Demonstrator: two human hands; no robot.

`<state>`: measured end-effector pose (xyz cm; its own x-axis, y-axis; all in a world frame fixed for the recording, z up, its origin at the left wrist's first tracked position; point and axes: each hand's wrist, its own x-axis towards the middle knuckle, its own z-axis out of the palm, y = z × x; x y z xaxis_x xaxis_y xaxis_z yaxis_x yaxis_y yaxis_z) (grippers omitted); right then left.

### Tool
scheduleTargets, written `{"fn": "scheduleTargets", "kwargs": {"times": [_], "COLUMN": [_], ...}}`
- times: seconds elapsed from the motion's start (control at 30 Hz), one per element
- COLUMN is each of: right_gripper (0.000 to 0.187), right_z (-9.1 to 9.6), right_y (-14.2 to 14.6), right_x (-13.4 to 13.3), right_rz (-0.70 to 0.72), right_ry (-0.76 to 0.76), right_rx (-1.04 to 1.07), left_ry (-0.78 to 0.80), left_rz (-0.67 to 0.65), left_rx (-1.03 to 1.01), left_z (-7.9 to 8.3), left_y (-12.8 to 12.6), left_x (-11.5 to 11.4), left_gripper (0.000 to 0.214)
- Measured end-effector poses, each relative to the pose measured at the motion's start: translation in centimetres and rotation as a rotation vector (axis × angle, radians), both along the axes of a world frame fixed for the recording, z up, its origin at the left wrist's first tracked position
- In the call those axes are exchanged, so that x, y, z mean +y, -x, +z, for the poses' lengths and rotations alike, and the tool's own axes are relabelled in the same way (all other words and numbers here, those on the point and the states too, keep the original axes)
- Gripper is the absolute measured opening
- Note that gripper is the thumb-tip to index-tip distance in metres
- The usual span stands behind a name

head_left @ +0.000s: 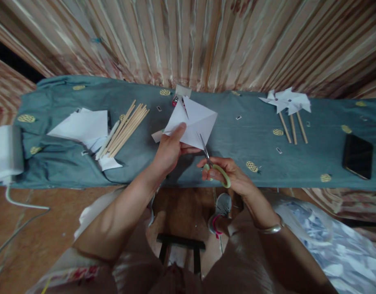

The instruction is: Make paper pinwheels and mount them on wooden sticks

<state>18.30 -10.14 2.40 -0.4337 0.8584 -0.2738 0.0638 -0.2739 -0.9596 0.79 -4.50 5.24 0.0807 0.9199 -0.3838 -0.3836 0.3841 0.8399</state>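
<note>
A white paper square (203,116) with crease lines is pinched in my left hand (172,148), thumb on top and fingers beneath. One slit runs inward from its upper edge. My right hand (226,173) has its fingers through the green handles of a pair of scissors (220,175). Their blades reach the paper's lower right edge, slightly apart; whether they bite into it I cannot tell. Behind the paper, a small red item (175,101) and a pale card-like piece (183,90) partly show.
Wooden sticks (126,128) lie beside white paper sheets (83,126) on the left of the green cloth (206,175). Paper pinwheels (289,101) on sticks and a black phone (358,156) lie to the right. A white box (5,153) with a cable stands far left.
</note>
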Motion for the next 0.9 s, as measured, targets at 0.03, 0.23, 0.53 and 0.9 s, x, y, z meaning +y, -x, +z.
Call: {"fn": "scheduleTargets", "kwargs": {"times": [0.03,0.23,0.53,0.9], "right_gripper": [0.045,0.043,0.043,0.040], "right_z": [0.01,0.02,0.07,0.17], "right_y": [0.01,0.09,0.12,0.20], "right_x": [0.00,0.03,0.00,0.04], "right_rz": [-0.002,-0.002,0.001,0.001], "right_ry": [0.004,0.023,0.038,0.013], "right_rx": [0.000,-0.018,-0.012,-0.032], "left_ry": [-0.009,0.022,-0.002,0.005], "left_rz": [0.002,0.011,0.011,0.015], "left_rx": [-0.006,0.000,-0.007,0.009], "left_z": [-0.02,-0.25,-0.44,-0.28], "left_y": [0.00,-0.05,0.00,-0.07], "left_x": [0.00,0.02,0.02,0.01], "left_gripper": [0.028,0.025,0.020,0.022]}}
